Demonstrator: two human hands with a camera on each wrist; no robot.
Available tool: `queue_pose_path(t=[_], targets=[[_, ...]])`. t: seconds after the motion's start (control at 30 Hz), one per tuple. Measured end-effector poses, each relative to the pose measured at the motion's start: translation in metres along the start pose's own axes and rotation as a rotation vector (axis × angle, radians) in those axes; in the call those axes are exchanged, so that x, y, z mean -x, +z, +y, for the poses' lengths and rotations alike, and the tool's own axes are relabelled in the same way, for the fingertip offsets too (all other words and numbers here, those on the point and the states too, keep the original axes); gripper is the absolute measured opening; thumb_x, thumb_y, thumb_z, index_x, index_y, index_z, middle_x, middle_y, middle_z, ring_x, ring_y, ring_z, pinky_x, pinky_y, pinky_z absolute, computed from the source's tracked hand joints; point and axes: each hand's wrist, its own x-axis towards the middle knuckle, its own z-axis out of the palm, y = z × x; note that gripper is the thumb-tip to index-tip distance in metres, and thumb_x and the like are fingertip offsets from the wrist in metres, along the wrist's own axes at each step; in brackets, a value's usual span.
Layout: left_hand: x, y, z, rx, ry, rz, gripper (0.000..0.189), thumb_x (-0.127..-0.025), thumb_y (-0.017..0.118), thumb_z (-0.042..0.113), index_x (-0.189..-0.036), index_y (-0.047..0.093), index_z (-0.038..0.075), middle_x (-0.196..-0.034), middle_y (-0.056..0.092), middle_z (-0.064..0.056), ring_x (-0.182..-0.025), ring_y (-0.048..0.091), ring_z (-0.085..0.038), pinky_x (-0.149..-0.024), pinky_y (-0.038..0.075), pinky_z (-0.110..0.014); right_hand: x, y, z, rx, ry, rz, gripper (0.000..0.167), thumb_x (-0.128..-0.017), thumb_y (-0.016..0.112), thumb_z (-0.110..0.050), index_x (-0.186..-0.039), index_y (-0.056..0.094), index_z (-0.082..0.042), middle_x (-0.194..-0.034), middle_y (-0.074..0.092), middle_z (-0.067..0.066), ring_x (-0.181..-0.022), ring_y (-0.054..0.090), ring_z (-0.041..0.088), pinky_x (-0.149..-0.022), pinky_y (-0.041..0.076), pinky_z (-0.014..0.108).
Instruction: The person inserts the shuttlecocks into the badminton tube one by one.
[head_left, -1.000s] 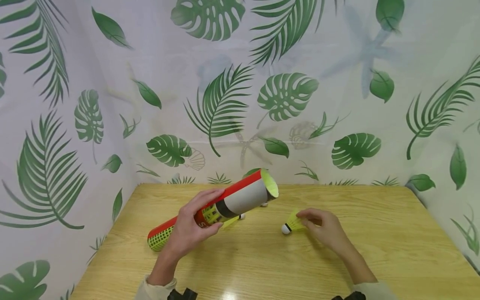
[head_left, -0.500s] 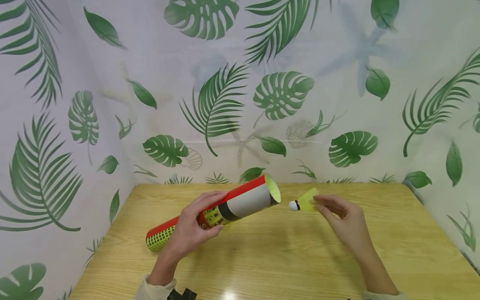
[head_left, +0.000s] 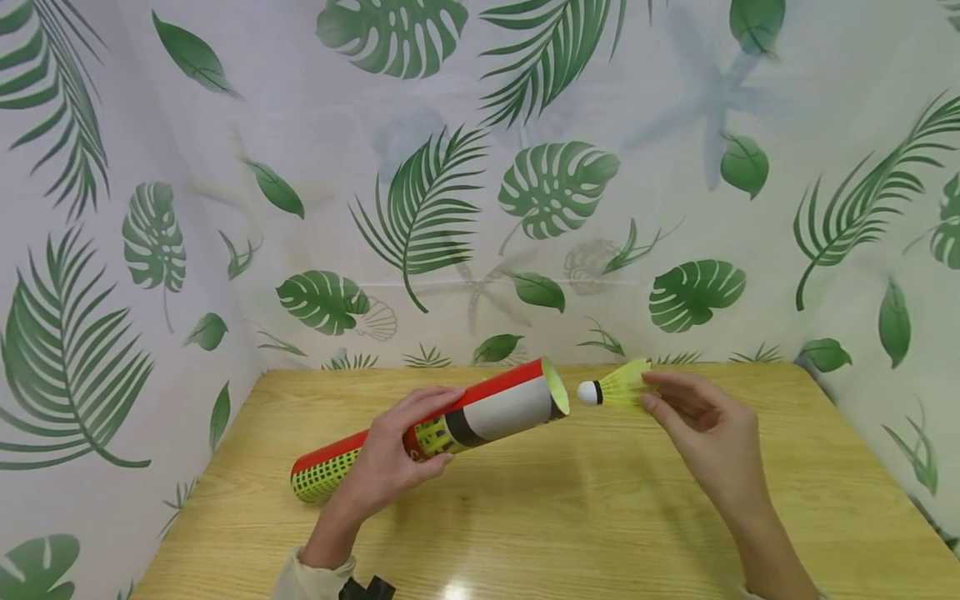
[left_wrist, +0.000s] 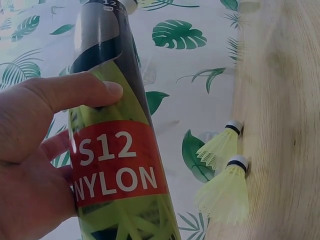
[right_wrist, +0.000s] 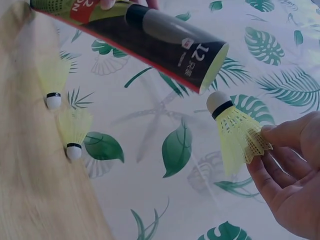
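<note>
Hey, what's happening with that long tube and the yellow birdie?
A person is holding the tube in their left hand, tilted with its open end raised toward the right hand. The right hand pinches the yellow shuttlecock by its skirt, with its white tip facing the opening. Right now it is just outside the tube, not in it. Two more shuttlecocks lie on the wooden table.

Indoor nook: leaf-print backdrop (head_left: pixel 480 183), tabletop (head_left: pixel 570 500)

A yellowish wood-grain worktop (head_left: pixel 570 533) is kinda boxed in, back and sides, by a white green-leaf-printed sheet (head_left: pixel 660 217).
</note>
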Motion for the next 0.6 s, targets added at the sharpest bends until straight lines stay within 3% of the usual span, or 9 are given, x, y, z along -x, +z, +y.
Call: queue_pose_path(t=[0.23,0.6], targets=[[0.000,0.005,0.002,-0.013,-0.007,-0.034,0.079,-0.079,0.084,-0.003,-0.145,0.059,0.033,-0.146,0.054,0.007,-0.124,0.055,-0.022,-0.090,0.054,-0.038,0.002,0.004,-0.011,-0.111,0.018,-0.002,0.028,-0.084,0.074,0.017,-0.111,0.072,0.011,-0.102,0.077,0.003,-0.089,0.075,0.011,-0.076,0.057,0.023],[-0.002,0.014,0.002,-0.030,0.046,-0.063,0.076,-0.077,0.084,-0.003,-0.144,0.061,0.026,-0.145,0.056,0.005,-0.126,0.056,-0.023,-0.090,0.055,-0.036,0.011,0.017,-0.008,-0.074,0.030,-0.104,0.024,-0.088,0.074,0.011,-0.112,0.073,0.006,-0.106,0.077,0.007,-0.092,0.074,0.010,-0.077,0.058,0.026]])
